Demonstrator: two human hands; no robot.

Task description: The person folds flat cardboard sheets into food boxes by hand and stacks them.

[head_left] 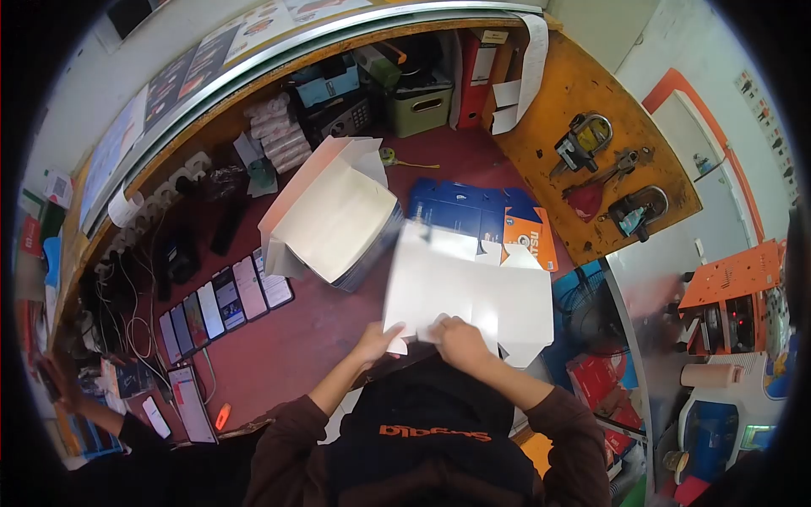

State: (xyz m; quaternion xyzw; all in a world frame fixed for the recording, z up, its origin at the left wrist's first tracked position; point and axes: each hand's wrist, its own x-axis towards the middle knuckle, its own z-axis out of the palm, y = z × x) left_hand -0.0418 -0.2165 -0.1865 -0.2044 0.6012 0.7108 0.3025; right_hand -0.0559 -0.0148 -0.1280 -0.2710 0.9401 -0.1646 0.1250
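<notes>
A large sheet of white cardboard [473,291] with cut flaps lies at the desk's near edge, partly over a blue and orange printed carton [473,211]. My left hand [376,344] grips its lower left corner, thumb on top. Just to the right, my right hand [460,340] is closed at the sheet's near edge, fingers pressed together on it. Beyond them to the left stands an open box [342,215] with a pale inside and raised flaps.
A row of phones [228,296] lies at left, with cables and an orange cutter [223,417] nearby. Another person's hand [76,397] is at far left. Shelves with a green bin [420,111] and red binder [478,80] stand behind. Padlocks [583,144] hang at right.
</notes>
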